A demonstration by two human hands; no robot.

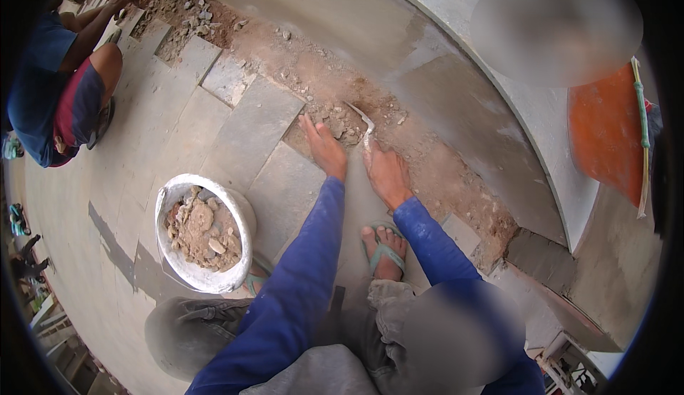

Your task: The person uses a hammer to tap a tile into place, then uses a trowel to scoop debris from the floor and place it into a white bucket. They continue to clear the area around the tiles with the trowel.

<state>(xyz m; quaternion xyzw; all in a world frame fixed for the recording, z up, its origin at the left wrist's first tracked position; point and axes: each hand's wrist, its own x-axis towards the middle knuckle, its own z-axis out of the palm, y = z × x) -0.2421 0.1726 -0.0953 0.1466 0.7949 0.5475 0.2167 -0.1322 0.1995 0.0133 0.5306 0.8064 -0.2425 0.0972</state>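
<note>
A white-rimmed bucket stands on the paving, filled with a heap of rubble, stones and brownish dirt together. Ahead of the bucket and to its right, the right hand is closed around a small, whitish hand tool, its thin, bent end pointing away from the person. That end is at a patch of loose dirt, also ahead and to the right of the bucket; whether it presses into the dirt cannot be told. The left hand, nearer the bucket than the right, grasps nothing: its fingers are stretched out by the dirt, and whether they touch it is unclear. Grey paving slabs lie just ahead of the bucket, with a strip of reddish soil beyond them and a grey wall farther from the bucket still. A foot in a green sandal is planted to the right of the bucket. Well ahead of the bucket and to its left, a crouching co-worker holds a tool too small to make out clearly. Far to the bucket's right is an orange sheet-like thing.
</note>
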